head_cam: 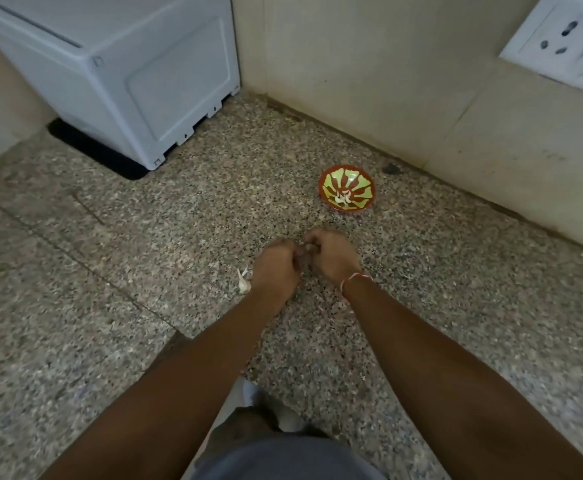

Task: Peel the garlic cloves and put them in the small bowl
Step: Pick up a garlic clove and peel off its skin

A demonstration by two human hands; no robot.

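Head view caught left hand [276, 268] and right hand [331, 258] curled together, seemingly picking at something hidden, likely a clove; garlic [243, 284] lay beside them; small bowl [347, 188] waited near, some cloves inside.

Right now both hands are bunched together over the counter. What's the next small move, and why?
Probably keep working the skin off whatever the left hand and right hand pinch between them; it is hidden by the fingers, so I cannot tell if it is peeled. The small bowl, up and to the right, already holds a few pale pieces, so dropping it there comes after. More garlic lies by the left hand.
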